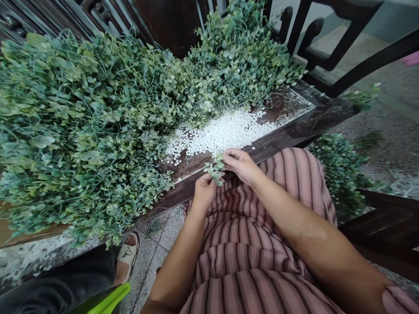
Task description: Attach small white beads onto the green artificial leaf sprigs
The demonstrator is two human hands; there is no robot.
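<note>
A: what's the outfit?
B: Loose dusty-pink garment (248, 253), dark brown stripes all over, soft folds round the middle.
A: sleeves?
B: right sleeve (398, 302) is pinkish too, kinda short, right forearm (304, 226) bare.

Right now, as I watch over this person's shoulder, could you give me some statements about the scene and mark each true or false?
1. The left hand and right hand are at a small green sprig. True.
2. The white pellets sit in a bowl. False: they lie loose on a dark wooden surface.
3. The striped cloth is bright blue. False: it is pinkish with dark stripes.
4. A beige sandal shows at lower left. True.
</note>
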